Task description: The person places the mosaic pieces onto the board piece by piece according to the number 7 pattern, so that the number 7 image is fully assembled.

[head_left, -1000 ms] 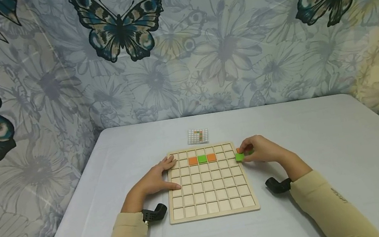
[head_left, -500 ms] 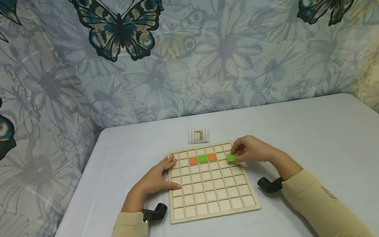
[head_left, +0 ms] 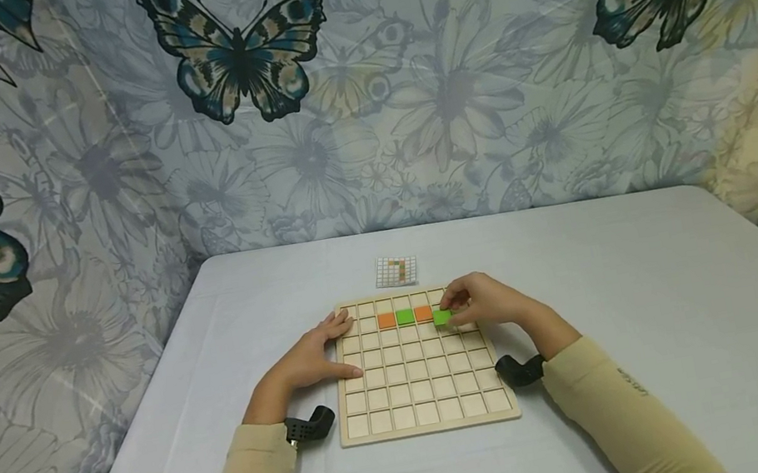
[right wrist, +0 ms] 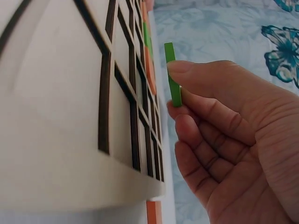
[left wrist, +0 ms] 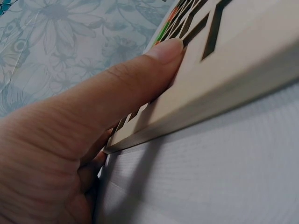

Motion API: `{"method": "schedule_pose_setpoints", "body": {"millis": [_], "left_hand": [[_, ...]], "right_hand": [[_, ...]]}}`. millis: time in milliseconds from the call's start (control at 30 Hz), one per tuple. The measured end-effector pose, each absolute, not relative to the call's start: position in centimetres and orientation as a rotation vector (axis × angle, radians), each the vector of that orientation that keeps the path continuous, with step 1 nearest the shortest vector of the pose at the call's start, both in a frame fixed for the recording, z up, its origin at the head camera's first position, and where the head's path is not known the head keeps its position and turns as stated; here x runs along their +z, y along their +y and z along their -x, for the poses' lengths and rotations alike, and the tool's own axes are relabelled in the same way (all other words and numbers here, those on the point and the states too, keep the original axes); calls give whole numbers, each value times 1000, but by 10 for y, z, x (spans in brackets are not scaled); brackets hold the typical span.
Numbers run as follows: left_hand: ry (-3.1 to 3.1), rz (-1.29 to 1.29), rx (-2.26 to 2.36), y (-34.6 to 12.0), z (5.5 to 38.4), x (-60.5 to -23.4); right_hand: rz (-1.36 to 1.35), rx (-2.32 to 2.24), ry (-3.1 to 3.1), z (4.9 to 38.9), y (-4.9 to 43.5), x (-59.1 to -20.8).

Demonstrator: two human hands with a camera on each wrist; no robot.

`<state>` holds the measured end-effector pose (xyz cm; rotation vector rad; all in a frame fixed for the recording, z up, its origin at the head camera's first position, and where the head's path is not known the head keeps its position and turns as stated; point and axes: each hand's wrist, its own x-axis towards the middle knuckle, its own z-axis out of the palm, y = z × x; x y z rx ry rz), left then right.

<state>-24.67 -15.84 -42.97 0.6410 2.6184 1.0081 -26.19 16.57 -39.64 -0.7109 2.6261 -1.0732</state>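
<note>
A wooden grid board (head_left: 396, 374) lies on the table, with two orange tiles (head_left: 386, 320) and a green tile (head_left: 404, 316) between them in an upper row. My left hand (head_left: 308, 359) rests on the board's left edge, thumb and fingers spread. In the left wrist view its thumb (left wrist: 126, 79) lies on the rim. Above the board's upper right part, my right hand (head_left: 488, 301) pinches another green tile (head_left: 442, 317) between thumb and fingers. The right wrist view shows this held tile (right wrist: 173, 77) edge-on, apart from the board.
A small card (head_left: 396, 271) printed with a coloured grid lies behind the board. Beyond the board's edge in the right wrist view is a loose orange piece (right wrist: 153, 212). A white cloth covers the table (head_left: 647, 291), with a patterned backdrop (head_left: 462, 103) behind.
My right hand has carried the green tile leftward, from the board's right edge to beside the right orange tile. The left hand stays in place.
</note>
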Motion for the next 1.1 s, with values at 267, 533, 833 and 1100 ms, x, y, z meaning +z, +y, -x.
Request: {"method": "schedule_pose_setpoints", "body": {"millis": [267, 533, 833, 1100], "left_hand": [[2618, -648, 1008, -159, 247, -430], [2612, -654, 1019, -159, 247, -430], [2621, -654, 1012, -159, 248, -430], [2612, -656, 1024, -158, 247, -430]], "right_hand": [[714, -1086, 2593, 264, 155, -398], [711, -1069, 2586, 263, 145, -401], [738, -1082, 2593, 263, 145, -407], [744, -1077, 2603, 262, 146, -409]]}}
